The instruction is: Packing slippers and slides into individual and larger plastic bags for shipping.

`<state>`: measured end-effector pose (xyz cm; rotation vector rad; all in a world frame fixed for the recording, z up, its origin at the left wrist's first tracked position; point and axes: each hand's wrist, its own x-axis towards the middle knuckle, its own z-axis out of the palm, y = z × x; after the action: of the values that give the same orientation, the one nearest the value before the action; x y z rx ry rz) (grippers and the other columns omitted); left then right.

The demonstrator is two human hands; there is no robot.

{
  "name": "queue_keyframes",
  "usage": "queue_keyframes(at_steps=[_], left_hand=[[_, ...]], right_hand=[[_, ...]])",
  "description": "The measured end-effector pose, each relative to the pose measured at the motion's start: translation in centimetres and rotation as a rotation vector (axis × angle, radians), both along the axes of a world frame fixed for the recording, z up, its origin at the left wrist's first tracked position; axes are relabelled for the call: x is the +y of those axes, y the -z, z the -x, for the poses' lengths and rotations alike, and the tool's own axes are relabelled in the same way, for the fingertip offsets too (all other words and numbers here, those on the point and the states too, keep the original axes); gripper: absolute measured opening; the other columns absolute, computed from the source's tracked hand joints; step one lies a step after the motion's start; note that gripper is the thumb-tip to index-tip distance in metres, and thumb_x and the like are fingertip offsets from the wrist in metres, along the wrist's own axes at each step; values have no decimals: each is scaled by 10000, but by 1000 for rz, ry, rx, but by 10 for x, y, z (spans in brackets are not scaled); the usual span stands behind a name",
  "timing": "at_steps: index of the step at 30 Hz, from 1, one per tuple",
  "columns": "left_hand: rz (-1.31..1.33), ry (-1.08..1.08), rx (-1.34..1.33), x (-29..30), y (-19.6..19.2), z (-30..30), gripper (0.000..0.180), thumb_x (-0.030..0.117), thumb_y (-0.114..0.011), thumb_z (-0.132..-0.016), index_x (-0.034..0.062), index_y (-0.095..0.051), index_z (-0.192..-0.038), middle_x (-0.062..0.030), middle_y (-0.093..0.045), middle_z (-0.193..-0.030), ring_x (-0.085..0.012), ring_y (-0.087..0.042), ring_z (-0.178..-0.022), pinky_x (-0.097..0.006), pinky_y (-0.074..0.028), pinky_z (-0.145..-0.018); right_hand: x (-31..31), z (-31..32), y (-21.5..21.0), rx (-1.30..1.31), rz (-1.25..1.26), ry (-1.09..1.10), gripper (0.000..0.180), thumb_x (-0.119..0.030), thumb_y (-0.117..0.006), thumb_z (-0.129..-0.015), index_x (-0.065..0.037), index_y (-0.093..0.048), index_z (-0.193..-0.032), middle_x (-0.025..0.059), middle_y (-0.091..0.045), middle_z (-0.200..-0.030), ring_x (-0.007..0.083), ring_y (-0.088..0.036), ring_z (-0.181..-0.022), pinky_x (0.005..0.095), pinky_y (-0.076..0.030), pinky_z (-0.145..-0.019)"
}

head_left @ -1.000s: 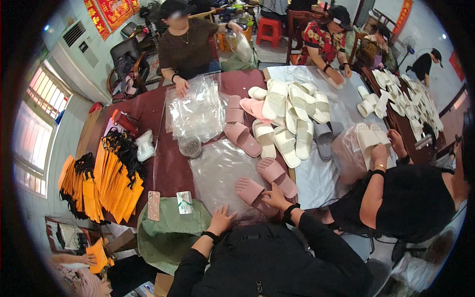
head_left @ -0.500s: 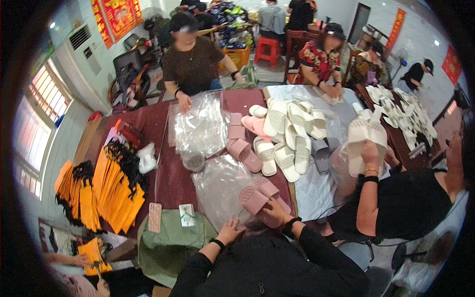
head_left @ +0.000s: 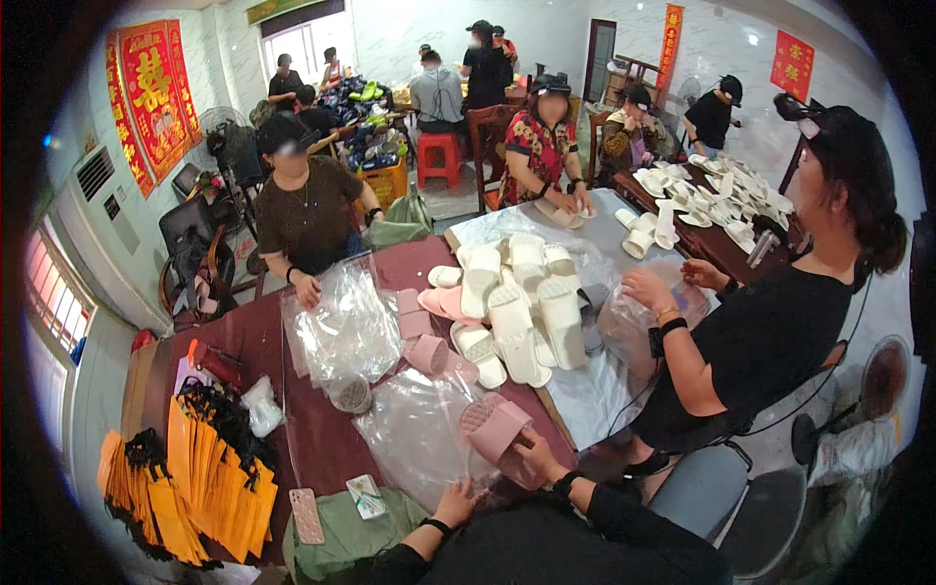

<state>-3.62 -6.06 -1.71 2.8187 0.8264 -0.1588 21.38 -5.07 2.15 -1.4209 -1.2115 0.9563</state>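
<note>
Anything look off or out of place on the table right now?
Nothing stands out. The right hand holds a pair of pink slippers over the clear plastic bags, where the left hand rests. White slippers lie loosely heaped mid-table; none look damaged.

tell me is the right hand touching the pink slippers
Touching. The head view shows the right hand gripping the pink slippers from below, its fingers wrapped onto the pair's lower edge, holding them up over the clear plastic bag.
</note>
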Motion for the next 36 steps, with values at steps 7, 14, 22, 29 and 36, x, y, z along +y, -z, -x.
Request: queue_keyframes(at_steps=[7,14,22,29,36], left_hand=[[-33,24,16,-2,5,6,498,160,-435,-828,252,-356,-1312,-183,-411,-1252,-368,-469,-1042,-424,-438,-821],[389,-173,-167,14,-11,6,389,101,-479,-796,132,-475,-1183,-154,-542,-1028,-329,-545,-903,-393,-461,-741],[504,-596,-322,40,-35,-1,422,215,-491,-847,143,-429,-1257,-171,-615,-958,-340,-594,-868,-402,-468,-747],[110,-333,-7,2,-8,-27,417,299,-477,-830,251,-460,-1244,-153,-261,-1391,-381,-346,-1199,-508,-335,-917],[184,-585,-97,13,17,-44,343,280,-463,-828,248,-552,-1158,-157,-300,-1360,-385,-291,-1226,-513,-295,-952]], right_hand=[[18,-15,-59,185,-50,157,443,-106,-600,-772,41,-477,-1172,121,-484,-1226,222,-449,-1122,288,-338,-941],[19,-51,-55,116,-127,23,441,-23,-545,-794,15,-446,-1222,75,-453,-1235,175,-432,-1128,285,-343,-946],[-14,-65,-54,167,26,-93,403,-28,-527,-786,19,-488,-1185,104,-485,-1219,195,-445,-1130,306,-354,-952],[-16,-82,-71,-40,16,-307,423,-85,-554,-784,-6,-485,-1194,116,-430,-1263,217,-425,-1154,315,-356,-951],[-21,-95,-77,89,128,-514,480,-190,-576,-819,-41,-433,-1252,122,-387,-1304,250,-387,-1192,342,-316,-992]])
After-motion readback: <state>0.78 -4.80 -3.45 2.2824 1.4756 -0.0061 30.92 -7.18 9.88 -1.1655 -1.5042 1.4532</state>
